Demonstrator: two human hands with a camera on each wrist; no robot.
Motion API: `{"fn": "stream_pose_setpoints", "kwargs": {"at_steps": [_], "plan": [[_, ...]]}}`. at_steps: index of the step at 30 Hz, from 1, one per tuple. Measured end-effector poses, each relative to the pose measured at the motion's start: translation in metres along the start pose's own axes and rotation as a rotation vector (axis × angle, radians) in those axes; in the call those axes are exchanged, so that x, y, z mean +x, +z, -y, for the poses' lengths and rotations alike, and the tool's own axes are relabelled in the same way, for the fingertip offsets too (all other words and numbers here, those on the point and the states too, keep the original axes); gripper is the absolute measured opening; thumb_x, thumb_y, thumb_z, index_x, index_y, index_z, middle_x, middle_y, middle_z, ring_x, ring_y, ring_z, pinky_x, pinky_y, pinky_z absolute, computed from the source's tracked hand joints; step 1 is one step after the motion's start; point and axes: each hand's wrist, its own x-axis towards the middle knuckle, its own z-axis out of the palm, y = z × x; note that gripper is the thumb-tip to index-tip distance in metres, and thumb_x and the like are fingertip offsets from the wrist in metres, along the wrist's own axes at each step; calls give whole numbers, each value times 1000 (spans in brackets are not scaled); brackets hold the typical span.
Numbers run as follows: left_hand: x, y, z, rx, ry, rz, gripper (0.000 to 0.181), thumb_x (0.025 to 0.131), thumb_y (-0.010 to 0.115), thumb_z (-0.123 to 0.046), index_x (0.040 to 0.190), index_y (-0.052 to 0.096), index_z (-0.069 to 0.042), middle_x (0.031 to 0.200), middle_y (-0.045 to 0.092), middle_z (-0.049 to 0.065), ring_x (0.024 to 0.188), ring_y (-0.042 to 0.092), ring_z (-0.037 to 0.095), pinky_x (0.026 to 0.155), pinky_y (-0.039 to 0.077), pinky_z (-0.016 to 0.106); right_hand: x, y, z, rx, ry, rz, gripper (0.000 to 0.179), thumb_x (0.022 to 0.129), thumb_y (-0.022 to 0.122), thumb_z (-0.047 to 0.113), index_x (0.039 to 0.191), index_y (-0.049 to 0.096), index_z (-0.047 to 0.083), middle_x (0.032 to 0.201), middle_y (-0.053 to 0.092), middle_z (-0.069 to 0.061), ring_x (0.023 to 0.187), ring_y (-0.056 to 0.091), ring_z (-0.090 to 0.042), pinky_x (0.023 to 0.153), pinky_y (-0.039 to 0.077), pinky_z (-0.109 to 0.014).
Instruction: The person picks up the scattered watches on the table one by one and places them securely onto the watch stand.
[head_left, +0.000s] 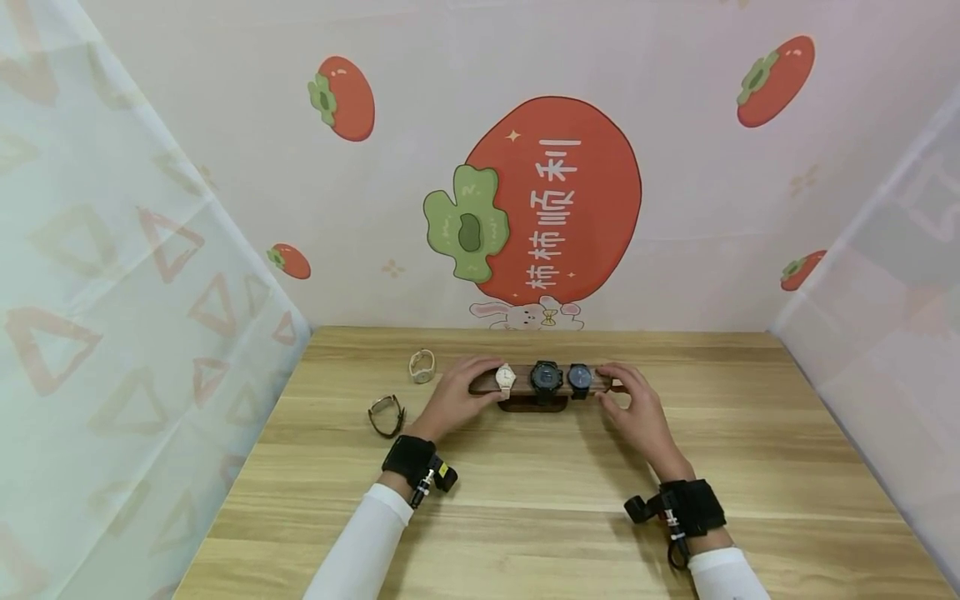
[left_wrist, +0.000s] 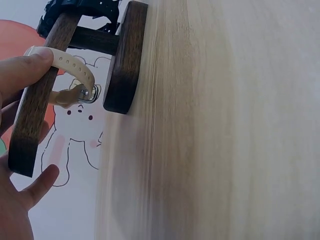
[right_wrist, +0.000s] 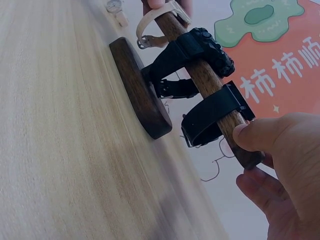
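Observation:
A dark wooden watch stand point(head_left: 523, 381) has a horizontal bar above a rounded base point(right_wrist: 137, 95). Strapped round the bar are a white watch point(head_left: 506, 377), a bulky black watch point(head_left: 546, 379) and a slimmer black watch point(head_left: 580, 377). My left hand point(head_left: 457, 400) grips the bar's left end; in the left wrist view its thumb point(left_wrist: 30, 72) lies on the white strap point(left_wrist: 77, 67), with some fingers hidden behind the bar. At the opposite end, my right hand point(head_left: 641, 417) pinches the bar, thumb on the near side, beside the slimmer black watch.
Two loose watches lie left of the stand on the wooden table point(head_left: 540, 533): a white one point(head_left: 422, 367) at the back and a dark-strapped one point(head_left: 386, 417) nearer. A printed cloth wall point(head_left: 690, 208) rises behind the table, with more cloth on both sides.

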Motion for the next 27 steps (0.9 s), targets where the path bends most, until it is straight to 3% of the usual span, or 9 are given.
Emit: {"fn": "stream_pose_setpoints", "kwargs": {"at_steps": [9, 17, 27], "plan": [[5, 3, 1, 48, 5, 7, 60, 92, 86, -36, 145, 67, -18, 148, 66, 4, 142, 55, 31, 128, 33, 62, 1, 0, -1, 4, -2, 0, 46, 91, 79, -8, 135, 67, 0, 142, 62, -21, 127, 63, -38, 98, 60, -46], [8, 5, 1, 93, 67, -22, 59, 91, 86, -37, 144, 68, -17, 145, 69, 4, 136, 58, 31, 123, 38, 64, 1, 0, -1, 5, -2, 1, 46, 91, 78, -8, 135, 67, 0, 142, 62, -20, 127, 63, -38, 98, 60, -50], [9, 7, -6, 150, 79, -24, 59, 91, 87, -38, 143, 68, -18, 144, 69, 3, 137, 57, 30, 122, 39, 66, 0, 1, -2, 12, 3, -1, 46, 91, 78, -9, 135, 67, 0, 141, 61, -20, 127, 63, -40, 98, 60, -54]]}}
